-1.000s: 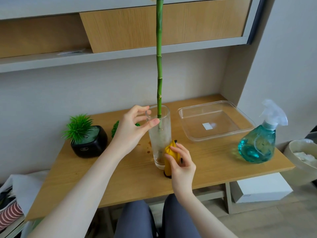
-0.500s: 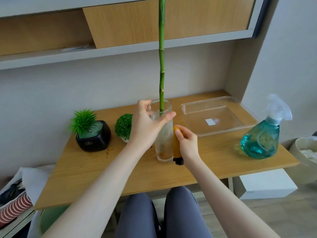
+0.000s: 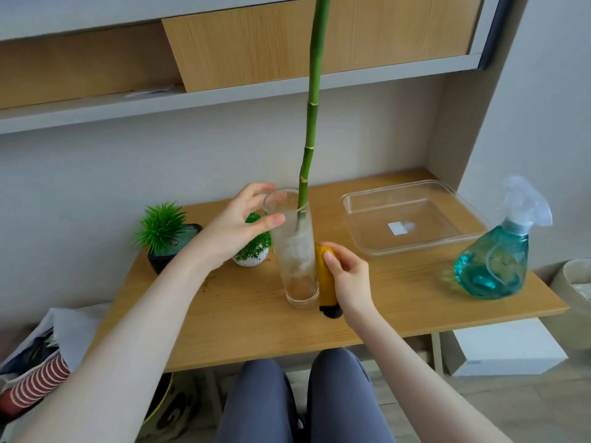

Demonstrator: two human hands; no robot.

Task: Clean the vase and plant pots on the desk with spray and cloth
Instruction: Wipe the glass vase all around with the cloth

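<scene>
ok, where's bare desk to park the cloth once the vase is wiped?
Free: the front strip of the desk between the right hand and the spray bottle, below the clear tray; also the front left corner, ahead of the black pot. Crowded: around the glass vase, with the white pot, left hand and yellow cloth packed close.

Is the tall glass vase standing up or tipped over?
Standing up. The vase has its base on the desk, rim on top, and the left hand holds it.
</scene>
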